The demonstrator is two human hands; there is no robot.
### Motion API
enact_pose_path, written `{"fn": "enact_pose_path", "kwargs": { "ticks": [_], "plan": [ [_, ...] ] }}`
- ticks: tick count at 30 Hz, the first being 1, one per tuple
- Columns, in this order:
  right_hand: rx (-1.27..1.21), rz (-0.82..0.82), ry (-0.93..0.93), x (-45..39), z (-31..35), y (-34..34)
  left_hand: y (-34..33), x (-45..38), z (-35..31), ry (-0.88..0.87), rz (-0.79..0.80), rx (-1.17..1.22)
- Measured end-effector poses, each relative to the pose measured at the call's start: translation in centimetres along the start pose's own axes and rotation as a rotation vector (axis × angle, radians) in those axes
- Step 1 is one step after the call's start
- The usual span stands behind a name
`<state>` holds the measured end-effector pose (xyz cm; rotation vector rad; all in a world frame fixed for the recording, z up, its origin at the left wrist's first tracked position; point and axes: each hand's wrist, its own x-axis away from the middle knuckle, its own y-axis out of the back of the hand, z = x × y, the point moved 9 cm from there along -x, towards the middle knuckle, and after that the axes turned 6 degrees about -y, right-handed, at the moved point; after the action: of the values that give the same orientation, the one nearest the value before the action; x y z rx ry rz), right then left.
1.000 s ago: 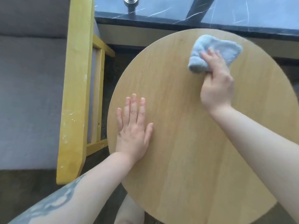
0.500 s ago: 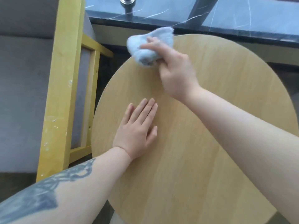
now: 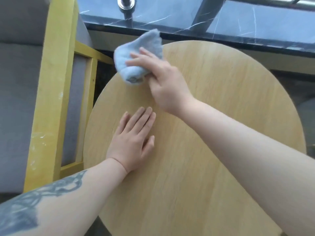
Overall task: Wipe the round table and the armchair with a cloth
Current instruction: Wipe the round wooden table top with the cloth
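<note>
The round light-wood table (image 3: 221,116) fills the middle and right of the view. My right hand (image 3: 163,82) grips a bunched pale-blue cloth (image 3: 136,55) at the table's far left rim, part of the cloth hanging past the edge. My left hand (image 3: 133,140) lies flat on the tabletop near its left side, fingers together, holding nothing. The armchair (image 3: 54,92) stands to the left of the table, with a yellow wooden armrest and grey cushions.
A dark marble sill (image 3: 204,23) runs along the far side behind the table, with a metal post (image 3: 127,5) standing on it. A narrow dark gap of floor (image 3: 102,77) separates the armchair frame from the table.
My right hand swept the cloth from the table's far right side across to its far left rim. My left hand stayed flat on the table; the camera shifted.
</note>
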<state>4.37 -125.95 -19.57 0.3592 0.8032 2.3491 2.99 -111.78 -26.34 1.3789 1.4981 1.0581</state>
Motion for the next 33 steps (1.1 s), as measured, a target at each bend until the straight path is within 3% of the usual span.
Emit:
{"fn": "enact_pose_path", "kwargs": {
  "ticks": [2,4,5,6,7,8,11,12,13,14,16,18,21,22,23,27,29,31,33],
  "plan": [
    [0.093,-0.272,-0.148,0.4,-5.4,7.6,0.0,0.1,-0.1,-0.013,0.005,-0.020],
    [0.170,-0.501,-0.527,1.4,-12.2,12.4,-0.1,0.3,-0.2,-0.010,0.007,-0.021],
    [0.231,-0.551,-0.735,2.2,-14.4,12.3,-0.2,0.5,-0.3,-0.009,0.007,-0.017],
    [0.300,-0.548,-0.830,2.4,-14.7,10.6,-0.2,0.7,-0.5,-0.009,0.007,-0.018],
    [0.378,-0.506,-0.769,1.6,-13.2,7.8,-0.2,0.8,-0.7,-0.014,0.009,-0.026],
    [0.401,-0.406,-0.596,0.2,-10.5,4.2,-0.2,0.8,-0.9,-0.020,0.011,-0.035],
    [0.312,0.192,-0.038,-0.2,0.3,-10.3,-0.8,0.9,-0.3,0.052,0.072,0.034],
    [0.282,0.340,0.050,0.8,3.1,-13.1,-1.2,1.0,0.2,0.106,0.111,0.089],
    [0.233,0.384,0.059,1.2,4.6,-13.5,-1.4,1.1,0.3,0.122,0.134,0.114],
    [0.166,0.331,0.016,1.0,5.0,-11.6,-1.3,1.1,0.1,0.106,0.119,0.112],
    [0.094,0.077,0.010,0.2,4.5,-5.4,-0.3,1.1,-0.7,0.023,-0.013,0.060],
    [0.151,-0.190,-0.093,0.0,-0.1,1.6,0.4,1.9,-1.8,-0.079,-0.050,0.077],
    [0.267,-0.456,-0.579,2.5,-7.7,4.7,-0.6,6.0,-3.9,-0.093,0.030,0.166],
    [0.338,-0.451,-0.642,3.8,-7.7,2.2,-1.2,7.9,-5.1,-0.098,0.079,0.156],
    [0.409,-0.410,-0.571,4.8,-6.2,-1.0,-1.8,9.6,-6.3,-0.130,0.116,0.137],
    [0.382,0.075,0.111,11.3,5.5,-16.9,-3.1,12.0,-7.7,-0.168,0.157,0.126],
    [0.248,0.299,0.222,13.7,8.2,-18.7,-3.2,11.8,-7.0,-0.119,0.162,0.168],
    [0.199,0.260,0.232,12.4,7.9,-14.5,-2.5,11.6,-6.8,-0.072,0.079,0.260],
    [0.315,0.007,0.062,9.3,3.6,-7.1,-1.5,11.8,-7.1,-0.115,-0.007,0.301]
  ]
}}
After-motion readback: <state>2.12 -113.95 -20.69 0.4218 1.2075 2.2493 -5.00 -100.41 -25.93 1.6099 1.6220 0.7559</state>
